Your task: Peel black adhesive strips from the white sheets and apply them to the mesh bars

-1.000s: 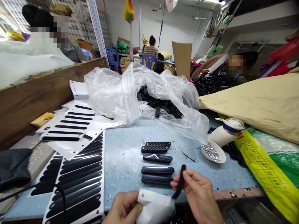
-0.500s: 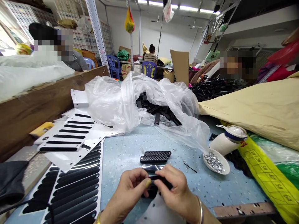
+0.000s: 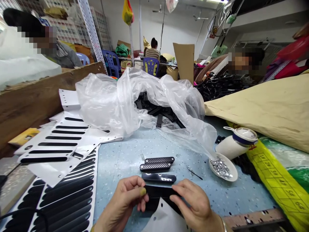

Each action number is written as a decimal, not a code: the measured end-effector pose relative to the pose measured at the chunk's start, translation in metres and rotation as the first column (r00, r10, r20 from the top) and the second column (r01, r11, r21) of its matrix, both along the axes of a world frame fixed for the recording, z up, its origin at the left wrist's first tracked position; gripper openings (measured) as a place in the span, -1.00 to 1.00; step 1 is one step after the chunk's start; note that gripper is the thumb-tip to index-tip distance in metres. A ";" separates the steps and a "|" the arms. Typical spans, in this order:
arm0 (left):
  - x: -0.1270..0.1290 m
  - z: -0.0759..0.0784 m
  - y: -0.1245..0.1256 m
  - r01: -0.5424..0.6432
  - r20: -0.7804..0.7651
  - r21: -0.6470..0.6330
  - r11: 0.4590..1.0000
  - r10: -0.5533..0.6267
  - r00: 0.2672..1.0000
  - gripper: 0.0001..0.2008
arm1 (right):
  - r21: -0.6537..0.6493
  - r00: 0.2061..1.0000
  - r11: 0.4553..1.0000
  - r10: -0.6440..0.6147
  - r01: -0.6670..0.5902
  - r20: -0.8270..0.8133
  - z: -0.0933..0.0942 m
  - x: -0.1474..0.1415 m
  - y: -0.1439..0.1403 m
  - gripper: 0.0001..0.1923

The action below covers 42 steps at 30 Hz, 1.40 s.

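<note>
A flat black strip [image 3: 159, 191] spans the space between my hands. My left hand [image 3: 129, 196] pinches its left end, with a yellowish patch on the thumb. At the other end, the thumb and fingertips of my right hand [image 3: 193, 199] close on the strip. Below it lies another dark piece, partly covered, whose kind I cannot make out. A white backing sheet [image 3: 166, 217] with small holes lies under and between my wrists. Just beyond the strip rests a glossy black rounded piece [image 3: 158, 178]. Behind that, two textured black handle-like pieces [image 3: 156, 163] lie side by side.
A bowl of small shiny metal parts [image 3: 222, 167] and a white bottle [image 3: 235, 143] stand right. Black strip sheets [image 3: 65, 196] cover the left. A clear plastic bag [image 3: 106, 103] with black parts lies behind. A thin dark tool [image 3: 195, 174] lies nearby. Several people sit beyond.
My hands have moved apart, and the black strip now shows stretched out between them. The glossy black piece is more fully uncovered. The camera view has shifted slightly.
</note>
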<state>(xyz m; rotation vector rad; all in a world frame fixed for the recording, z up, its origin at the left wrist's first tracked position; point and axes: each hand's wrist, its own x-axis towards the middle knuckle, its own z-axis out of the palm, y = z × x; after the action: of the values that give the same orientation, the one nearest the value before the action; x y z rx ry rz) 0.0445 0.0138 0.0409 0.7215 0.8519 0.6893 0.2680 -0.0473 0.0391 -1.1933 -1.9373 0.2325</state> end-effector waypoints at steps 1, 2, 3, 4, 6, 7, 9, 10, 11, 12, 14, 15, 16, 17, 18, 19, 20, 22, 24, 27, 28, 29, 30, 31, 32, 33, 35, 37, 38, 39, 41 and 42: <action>0.001 0.000 0.002 0.000 -0.033 0.017 1.000 0.001 0.999 -0.83 | 0.003 1.000 1.000 -0.016 0.016 0.006 -0.001 0.001 0.001 -0.78; 0.000 0.001 0.003 -0.005 -0.084 0.041 0.999 0.008 0.996 -0.80 | 0.009 0.999 0.999 -0.036 0.036 0.011 -0.001 0.002 0.002 -0.79; -0.001 0.001 0.005 -0.015 -0.146 0.072 0.997 0.026 0.989 -0.76 | 0.016 0.998 0.998 -0.058 0.058 0.015 0.000 0.003 0.004 -0.79; -0.002 0.001 0.008 -0.033 -0.214 0.112 0.993 0.057 0.975 -0.71 | 0.020 0.996 0.996 -0.083 0.083 0.016 0.001 0.006 0.006 -0.80; -0.007 0.000 0.013 -0.086 -0.345 0.217 0.972 0.159 0.925 -0.62 | 0.001 0.992 0.992 -0.128 0.128 0.004 0.005 0.012 0.010 -0.84; -0.009 -0.001 0.016 -0.107 -0.398 0.282 0.953 0.218 0.891 -0.62 | -0.025 0.990 0.990 -0.141 0.141 -0.015 0.006 0.015 0.012 -0.86; -0.012 -0.004 0.022 -0.092 -0.484 0.417 0.904 0.307 0.820 -0.69 | -0.103 0.986 0.985 -0.147 0.139 -0.076 0.006 0.021 0.019 -0.90; -0.012 -0.007 0.024 -0.051 -0.521 0.471 0.881 0.324 0.790 -0.73 | -0.140 0.984 0.982 -0.140 0.124 -0.110 0.004 0.023 0.023 -0.91; -0.011 -0.010 0.027 0.005 -0.554 0.511 0.860 0.325 0.766 -0.76 | -0.169 0.981 0.980 -0.130 0.105 -0.142 0.001 0.024 0.027 -0.92; -0.009 -0.012 0.028 0.066 -0.586 0.536 0.841 0.315 0.747 -0.77 | -0.193 0.978 0.977 -0.121 0.088 -0.167 -0.003 0.024 0.030 -0.92; -0.005 -0.017 0.029 0.177 -0.638 0.561 0.809 0.285 0.715 -0.79 | -0.247 0.976 0.967 -0.108 0.059 -0.190 -0.010 0.020 0.035 -0.91; -0.003 -0.019 0.029 0.221 -0.656 0.570 0.791 0.276 0.703 -0.79 | -0.271 0.976 0.961 -0.106 0.051 -0.193 -0.013 0.018 0.036 -0.91; -0.001 -0.020 0.027 0.258 -0.671 0.579 0.774 0.271 0.690 -0.80 | -0.291 0.976 0.956 -0.105 0.045 -0.191 -0.015 0.015 0.035 -0.91; -0.001 -0.021 0.025 0.290 -0.684 0.587 0.756 0.272 0.677 -0.82 | -0.309 0.977 0.950 -0.102 0.041 -0.186 -0.016 0.012 0.034 -0.90; -0.001 -0.021 0.022 0.321 -0.699 0.590 0.740 0.270 0.663 -0.82 | -0.323 0.979 0.946 -0.098 0.035 -0.180 -0.016 0.010 0.032 -0.90; -0.002 -0.021 0.019 0.351 -0.714 0.588 0.729 0.263 0.649 -0.80 | -0.337 0.981 0.941 -0.090 0.027 -0.174 -0.016 0.009 0.030 -0.91; -0.003 -0.021 0.017 0.381 -0.731 0.577 0.723 0.249 0.635 -0.77 | -0.353 0.983 0.936 -0.078 0.014 -0.168 -0.014 0.008 0.028 -0.91; -0.007 -0.022 0.014 0.429 -0.755 0.547 0.718 0.203 0.623 -0.74 | -0.388 0.986 0.922 -0.060 -0.005 -0.157 -0.012 0.009 0.026 -0.91; -0.010 -0.023 0.017 0.431 -0.754 0.542 0.722 0.190 0.629 -0.76 | -0.379 0.985 0.925 -0.080 0.017 -0.153 -0.011 0.013 0.029 -0.92; -0.012 -0.027 0.030 0.338 -0.726 0.606 0.720 0.327 0.605 -0.76 | -0.298 0.979 0.949 -0.148 0.101 -0.140 -0.018 0.022 0.042 -0.89; -0.012 -0.028 0.035 0.315 -0.721 0.623 0.716 0.371 0.585 -0.74 | -0.269 0.978 0.955 -0.165 0.126 -0.130 -0.021 0.025 0.047 -0.89; -0.011 -0.029 0.039 0.309 -0.723 0.631 0.711 0.395 0.567 -0.71 | -0.245 0.977 0.959 -0.177 0.144 -0.120 -0.024 0.027 0.053 -0.89; -0.010 -0.030 0.043 0.320 -0.730 0.630 0.708 0.397 0.557 -0.70 | -0.228 0.977 0.961 -0.183 0.155 -0.110 -0.027 0.029 0.058 -0.90; -0.008 -0.030 0.046 0.344 -0.739 0.622 0.703 0.384 0.554 -0.70 | -0.218 0.977 0.963 -0.184 0.158 -0.105 -0.029 0.030 0.062 -0.90; -0.007 -0.030 0.048 0.373 -0.749 0.613 0.697 0.363 0.554 -0.72 | -0.216 0.978 0.964 -0.180 0.155 -0.103 -0.031 0.030 0.065 -0.91; -0.005 -0.029 0.048 0.398 -0.756 0.606 0.688 0.344 0.556 -0.74 | -0.219 0.980 0.965 -0.170 0.145 -0.101 -0.032 0.030 0.067 -0.91; -0.003 -0.028 0.048 0.428 -0.759 0.603 0.673 0.321 0.566 -0.77 | -0.224 0.985 0.967 -0.144 0.120 -0.093 -0.031 0.029 0.068 -0.90; -0.001 -0.026 0.045 0.434 -0.749 0.610 0.663 0.304 0.589 -0.79 | -0.229 0.991 0.968 -0.119 0.102 -0.063 -0.028 0.029 0.067 -0.92; -0.001 -0.025 0.044 0.434 -0.740 0.616 0.657 0.295 0.604 -0.80 | -0.240 0.994 0.966 -0.104 0.092 -0.039 -0.025 0.030 0.065 -0.93; -0.002 -0.024 0.043 0.434 -0.730 0.623 0.651 0.284 0.621 -0.81 | -0.256 0.996 0.963 -0.085 0.079 -0.013 -0.024 0.032 0.063 -0.92; -0.002 -0.024 0.042 0.434 -0.714 0.630 0.644 0.260 0.650 -0.83 | -0.290 0.999 0.956 -0.043 0.050 0.029 -0.021 0.035 0.060 -0.90; -0.003 -0.024 0.042 0.432 -0.710 0.629 0.647 0.250 0.659 -0.83 | -0.293 0.999 0.956 -0.027 0.036 0.036 -0.020 0.037 0.058 -0.91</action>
<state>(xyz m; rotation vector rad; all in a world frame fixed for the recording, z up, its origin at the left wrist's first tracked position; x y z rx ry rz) 0.0415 0.0554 0.0165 1.9482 1.2711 0.6262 0.3049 0.0110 0.0191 -1.4253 -1.9565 0.5018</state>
